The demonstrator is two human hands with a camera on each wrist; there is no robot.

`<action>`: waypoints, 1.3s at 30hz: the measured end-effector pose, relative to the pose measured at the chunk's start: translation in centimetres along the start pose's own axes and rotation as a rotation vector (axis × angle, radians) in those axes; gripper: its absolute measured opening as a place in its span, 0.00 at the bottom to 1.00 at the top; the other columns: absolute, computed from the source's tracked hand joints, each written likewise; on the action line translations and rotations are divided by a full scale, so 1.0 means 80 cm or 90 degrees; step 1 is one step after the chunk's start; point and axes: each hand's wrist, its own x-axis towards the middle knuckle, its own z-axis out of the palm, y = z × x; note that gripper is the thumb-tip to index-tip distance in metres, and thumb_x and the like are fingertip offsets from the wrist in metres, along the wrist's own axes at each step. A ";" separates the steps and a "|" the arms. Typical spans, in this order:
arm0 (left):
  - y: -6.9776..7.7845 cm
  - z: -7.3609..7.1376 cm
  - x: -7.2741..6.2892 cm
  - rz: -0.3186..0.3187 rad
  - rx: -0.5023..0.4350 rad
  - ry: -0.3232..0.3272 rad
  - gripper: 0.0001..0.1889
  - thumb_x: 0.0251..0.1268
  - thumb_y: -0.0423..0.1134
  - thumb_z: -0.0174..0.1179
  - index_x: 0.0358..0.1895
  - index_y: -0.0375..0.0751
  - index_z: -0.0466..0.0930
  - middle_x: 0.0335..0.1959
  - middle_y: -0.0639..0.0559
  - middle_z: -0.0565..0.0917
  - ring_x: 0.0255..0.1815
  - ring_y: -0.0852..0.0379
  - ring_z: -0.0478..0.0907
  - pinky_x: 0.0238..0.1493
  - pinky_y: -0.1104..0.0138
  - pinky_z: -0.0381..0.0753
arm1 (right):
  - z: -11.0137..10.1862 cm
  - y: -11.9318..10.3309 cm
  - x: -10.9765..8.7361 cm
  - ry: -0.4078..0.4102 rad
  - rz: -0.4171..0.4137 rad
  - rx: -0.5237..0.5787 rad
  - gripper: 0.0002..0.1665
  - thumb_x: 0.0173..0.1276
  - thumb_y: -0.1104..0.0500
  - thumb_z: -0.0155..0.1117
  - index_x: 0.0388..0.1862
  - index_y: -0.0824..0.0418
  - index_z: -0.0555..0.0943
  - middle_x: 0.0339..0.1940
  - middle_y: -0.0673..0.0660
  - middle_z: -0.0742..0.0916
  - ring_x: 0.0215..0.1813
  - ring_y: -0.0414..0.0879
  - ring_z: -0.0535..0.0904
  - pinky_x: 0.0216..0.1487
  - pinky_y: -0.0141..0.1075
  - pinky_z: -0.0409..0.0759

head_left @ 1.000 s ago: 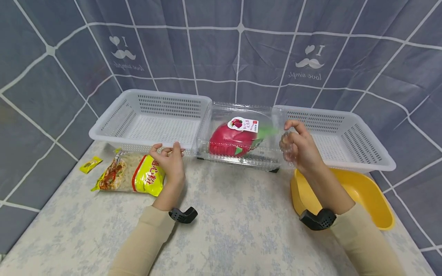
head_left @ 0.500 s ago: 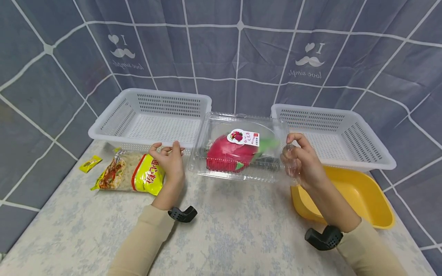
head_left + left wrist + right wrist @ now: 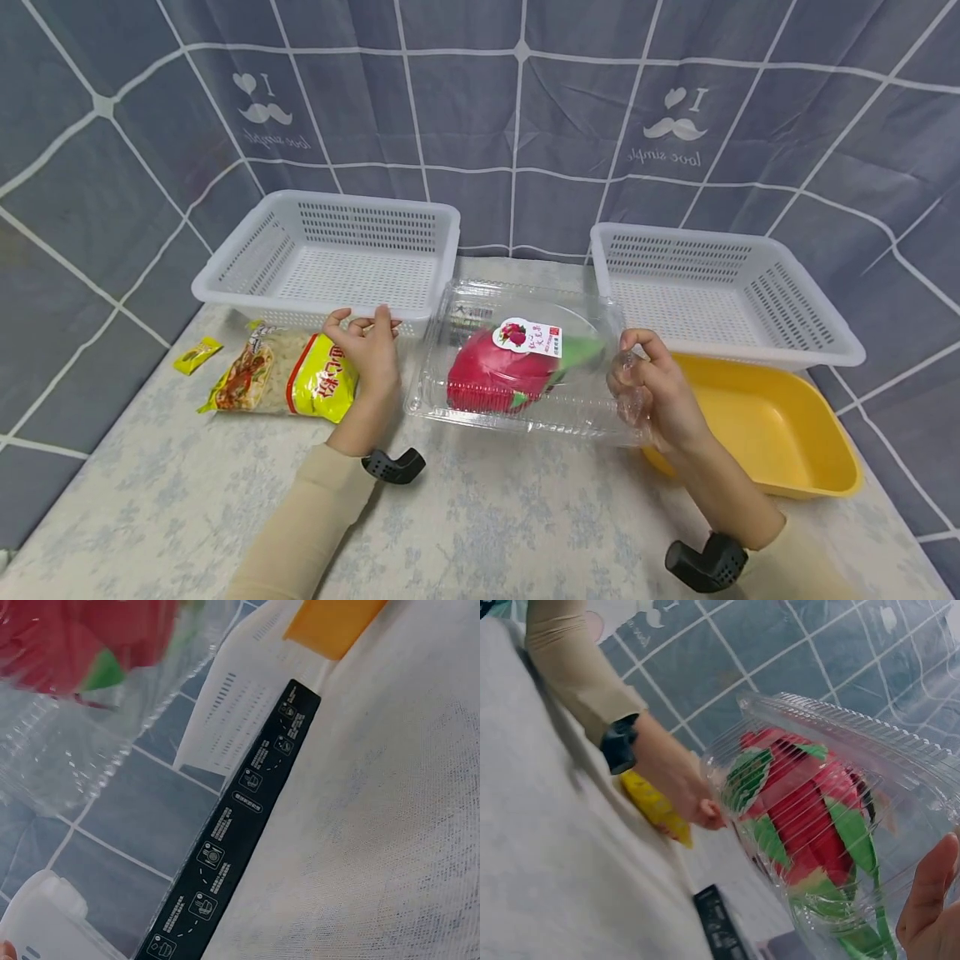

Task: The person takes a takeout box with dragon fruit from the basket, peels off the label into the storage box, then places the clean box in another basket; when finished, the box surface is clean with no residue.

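Note:
My right hand (image 3: 651, 379) grips the right end of a clear plastic clamshell box (image 3: 442, 400), thumb and fingers curled on its edge. Inside lies a red dragon fruit (image 3: 487, 371) with green tips; a white label (image 3: 536, 337) is on the lid. The right wrist view shows my fingers at the near edge of the same box (image 3: 900, 787). My left hand (image 3: 371, 358) stays in front of the left white basket (image 3: 420, 317), fingers loosely curled by its front rim. Just one fingertip of it shows in the left wrist view, at the lower left corner.
A yellow food bag (image 3: 277, 379) and a small yellow packet (image 3: 197, 356) lie at the left. The right white basket (image 3: 720, 350) stands behind a yellow tub (image 3: 780, 433). A black strip (image 3: 232, 825) with white printed pictures lies between the baskets. A grey grid curtain (image 3: 465, 108) hangs behind.
My right hand has drawn the clamshell box with the dragon fruit toward me, out from between the two baskets, baring table behind it. My left hand stays almost where it was.

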 end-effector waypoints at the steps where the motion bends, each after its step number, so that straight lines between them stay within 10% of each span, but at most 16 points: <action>1: 0.001 0.000 0.000 -0.002 0.002 0.000 0.22 0.64 0.26 0.60 0.49 0.44 0.55 0.25 0.48 0.69 0.18 0.61 0.79 0.26 0.74 0.80 | -0.001 0.003 -0.002 0.000 0.001 0.001 0.23 0.60 0.76 0.36 0.42 0.55 0.72 0.22 0.55 0.62 0.21 0.42 0.53 0.14 0.18 0.61; 10: -0.001 -0.005 0.004 0.009 0.036 -0.012 0.22 0.64 0.27 0.60 0.49 0.44 0.54 0.25 0.48 0.69 0.18 0.60 0.79 0.25 0.74 0.80 | -0.010 0.032 -0.015 -0.037 -0.022 0.034 0.26 0.58 0.79 0.35 0.45 0.57 0.73 0.22 0.52 0.67 0.22 0.41 0.54 0.14 0.17 0.63; 39: -0.001 -0.005 0.004 0.010 0.053 -0.028 0.23 0.65 0.28 0.60 0.50 0.43 0.54 0.28 0.47 0.70 0.19 0.58 0.78 0.27 0.74 0.80 | -0.028 0.092 -0.033 0.074 -0.019 -0.093 0.25 0.55 0.78 0.42 0.42 0.53 0.74 0.25 0.46 0.75 0.18 0.31 0.68 0.11 0.19 0.63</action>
